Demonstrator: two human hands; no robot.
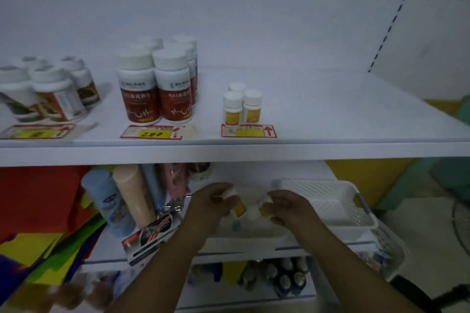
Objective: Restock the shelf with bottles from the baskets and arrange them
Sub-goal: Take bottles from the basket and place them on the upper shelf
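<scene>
Low in the middle of the frame, the left hand [213, 201] grips one small white-capped, yellow-labelled plastic bottle [239, 208] and the right hand [284, 207] curls its fingers round a second such bottle [259, 211], both just left of the white perforated plastic basket [338, 201]. This looks like the pickup step. Next, both probably need lifting past the front edge of the white shelf [330, 114] to join the three matching small bottles [243, 107] at centre, keeping clear of the taller red-labelled bottles [157, 89] to their left.
</scene>
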